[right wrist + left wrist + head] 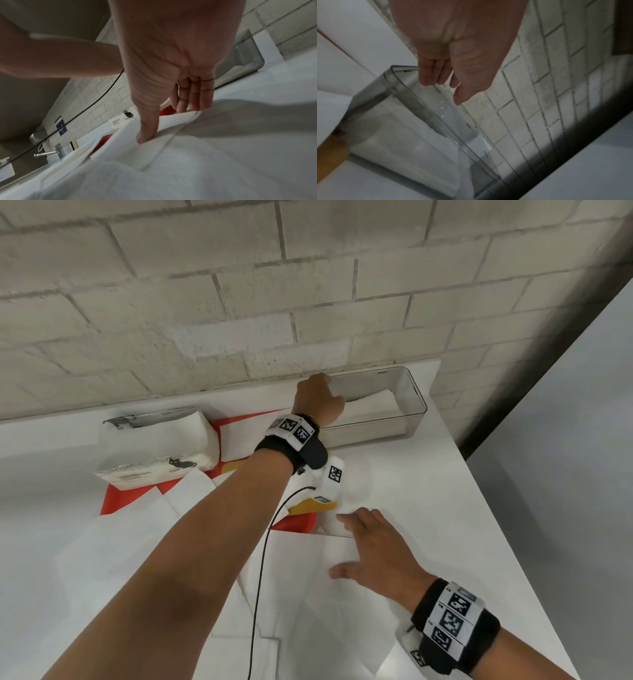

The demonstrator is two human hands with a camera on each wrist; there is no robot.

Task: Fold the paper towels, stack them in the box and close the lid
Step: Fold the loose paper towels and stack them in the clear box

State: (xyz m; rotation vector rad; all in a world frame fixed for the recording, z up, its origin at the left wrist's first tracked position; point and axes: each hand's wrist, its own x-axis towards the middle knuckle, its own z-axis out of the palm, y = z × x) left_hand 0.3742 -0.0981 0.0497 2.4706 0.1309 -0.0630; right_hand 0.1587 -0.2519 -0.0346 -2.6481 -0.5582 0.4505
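Observation:
A clear grey box [407, 422] stands open at the back right against the wall, with folded white paper towels [373, 402] lying in it. My left hand [320, 398] hovers over the box's left end. In the left wrist view its fingers [435, 75] hang straight above the box rim [419, 97] and hold nothing. My right hand [363, 539] lies flat on an unfolded paper towel [308, 577] near the table's front. The thumb [145, 135] and fingers press on the towel's [188, 162] far edge. A wood-coloured piece [311, 505], perhaps the lid, shows partly beneath the left wrist.
A red tray [113, 498] sits at the middle left, partly covered by more loose white towels [130, 542]. A pack of tissues [157, 440] stands behind it. The brick wall [239, 302] runs close behind the box. The table's right edge [507, 525] falls off beside my right hand.

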